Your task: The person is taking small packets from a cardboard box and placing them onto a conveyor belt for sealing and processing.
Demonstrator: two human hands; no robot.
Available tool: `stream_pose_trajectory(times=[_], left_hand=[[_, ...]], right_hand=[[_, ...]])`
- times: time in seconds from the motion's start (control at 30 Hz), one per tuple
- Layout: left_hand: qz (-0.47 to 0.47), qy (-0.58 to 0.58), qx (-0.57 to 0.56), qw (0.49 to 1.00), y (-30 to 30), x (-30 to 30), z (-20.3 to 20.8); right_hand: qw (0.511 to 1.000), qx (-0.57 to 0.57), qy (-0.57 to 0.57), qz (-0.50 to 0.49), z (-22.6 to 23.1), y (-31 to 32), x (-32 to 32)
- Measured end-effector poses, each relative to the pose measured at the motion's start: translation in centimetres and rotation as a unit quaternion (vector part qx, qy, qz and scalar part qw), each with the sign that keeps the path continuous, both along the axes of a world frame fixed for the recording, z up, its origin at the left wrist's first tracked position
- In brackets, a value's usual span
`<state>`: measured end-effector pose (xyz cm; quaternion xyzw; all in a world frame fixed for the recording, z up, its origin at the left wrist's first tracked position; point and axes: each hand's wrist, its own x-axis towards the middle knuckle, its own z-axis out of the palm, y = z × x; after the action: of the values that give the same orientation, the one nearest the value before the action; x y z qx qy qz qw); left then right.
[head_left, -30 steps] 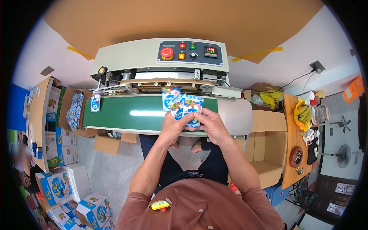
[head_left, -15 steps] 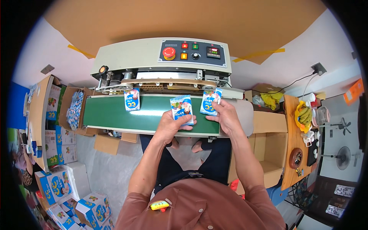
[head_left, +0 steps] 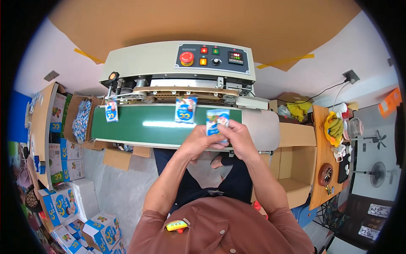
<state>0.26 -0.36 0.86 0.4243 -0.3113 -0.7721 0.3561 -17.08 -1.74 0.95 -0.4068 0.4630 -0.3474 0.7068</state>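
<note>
Holding one small blue and white candy packet (head_left: 217,120), the two hands meet over the right part of a green belt (head_left: 144,134). The left hand (head_left: 198,139) pinches the low end of the packet, with its fingers close together. The right hand (head_left: 238,136) has its thumb on the front of the same packet, with its other fingers tucked behind. The packet is a bit blurry, so I cannot tell if another one hides at its back.

Two more packets lie on the belt. The middle packet (head_left: 185,111) is near the held one, on its left. The far-left packet (head_left: 111,111) is near the left end of the belt. Both have their top ends up by the sealing machine (head_left: 139,63). That makes three packets at the belt.

The machine has one big red stop button (head_left: 186,57), three small lit buttons (head_left: 203,62), one black knob (head_left: 216,62) and one number screen (head_left: 235,57).

Past the belt's left end is one cardboard box (head_left: 97,102) with lots of packets, too many to count. On the right are one open carton (head_left: 298,167), one wooden table (head_left: 318,148) and one yellow bowl (head_left: 327,128) of bananas.
</note>
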Motion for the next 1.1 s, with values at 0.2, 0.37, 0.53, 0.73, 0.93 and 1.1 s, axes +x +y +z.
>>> stream_pose_trajectory(times=[0.2, 0.37, 0.53, 0.73, 0.93, 1.1], left_hand=[[-0.048, -0.004, 0.044, 0.998, 0.1, 0.8, -0.9], [-0.013, -0.001, 0.045, 0.999, 0.7, 2.0, -0.3], [-0.014, -0.002, 0.047, 0.999, 1.2, 2.1, -0.4], [-0.042, -0.007, 0.052, 0.998, 1.9, 1.5, -0.6], [-0.061, -0.004, 0.017, 0.998, 5.4, 0.9, -1.2], [-0.126, -0.027, 0.072, 0.989, 7.3, -1.5, -2.1]], right_hand=[[0.980, 0.031, 0.003, -0.199, 0.9, -0.9, -4.0], [0.988, 0.063, 0.004, -0.142, 0.1, -2.9, -3.0], [0.991, 0.082, -0.014, -0.109, -0.9, -4.0, -1.0], [0.989, 0.049, -0.069, -0.117, -2.0, -2.6, -0.6], [0.957, -0.178, 0.160, -0.163, 1.6, 6.1, -15.6], [0.876, -0.068, 0.338, -0.338, -7.8, 11.6, -32.8]])
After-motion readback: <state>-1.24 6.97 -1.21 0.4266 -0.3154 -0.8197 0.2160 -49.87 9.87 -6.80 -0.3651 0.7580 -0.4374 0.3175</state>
